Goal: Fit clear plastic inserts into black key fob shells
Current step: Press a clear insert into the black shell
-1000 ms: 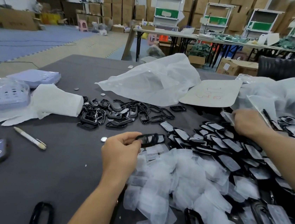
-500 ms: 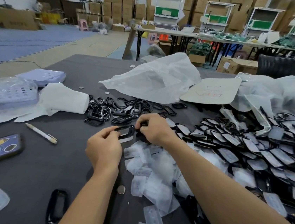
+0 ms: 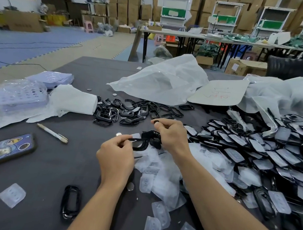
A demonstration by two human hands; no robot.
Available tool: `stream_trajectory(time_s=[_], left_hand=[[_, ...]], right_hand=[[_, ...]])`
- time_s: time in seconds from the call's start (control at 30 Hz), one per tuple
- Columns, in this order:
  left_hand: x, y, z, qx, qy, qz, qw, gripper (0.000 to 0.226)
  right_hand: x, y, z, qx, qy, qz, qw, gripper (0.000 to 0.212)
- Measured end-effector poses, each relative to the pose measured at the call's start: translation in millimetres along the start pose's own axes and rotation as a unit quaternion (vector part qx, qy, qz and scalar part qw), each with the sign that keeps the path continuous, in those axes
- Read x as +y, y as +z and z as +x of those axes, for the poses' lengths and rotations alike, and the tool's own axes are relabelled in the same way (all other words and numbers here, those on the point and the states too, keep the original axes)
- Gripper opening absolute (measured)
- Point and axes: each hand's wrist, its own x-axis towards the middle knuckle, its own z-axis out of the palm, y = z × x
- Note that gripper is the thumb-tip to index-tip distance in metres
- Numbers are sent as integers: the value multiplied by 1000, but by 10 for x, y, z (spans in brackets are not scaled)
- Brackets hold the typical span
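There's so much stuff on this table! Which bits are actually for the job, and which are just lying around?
For the job: the black shell held by the left hand and right hand; clear inserts; spare shells.
Lying about: phone, pen, plastic bag.

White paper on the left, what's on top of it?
A see-through purple tray with holes lies on the white paper. Whatever is under the tray and paper is covered.

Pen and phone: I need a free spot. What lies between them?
Nothing; the head view shows only bare dark table between the pen and the phone.
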Motion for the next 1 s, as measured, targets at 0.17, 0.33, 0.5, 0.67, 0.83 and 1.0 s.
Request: stream_trajectory(time_s=[0.17,0.33,0.5,0.67,0.83,1.0], left_hand=[[-2,-20,71,-37,-38,-38,998,32],[40,55,67,-99,-33,-56,993,20],[63,84,18,-139,-37,-71,987,17],[138,97,-65,-170,-15,-78,982,31],[161,122,-94,-180,-6,-81,980,28],[155,106,-93,-188,7,-94,978,28]], right_hand=[[-155,-104,-22,110,2,126,986,16],[-235,-241,-330,131,-28,208,969,22],[-105,-147,-677,83,-28,157,984,19],[-54,-107,-765,79,-51,73,993,19],[-17,-104,-768,58,-81,-15,995,16],[-56,-145,-787,62,-87,40,993,13]])
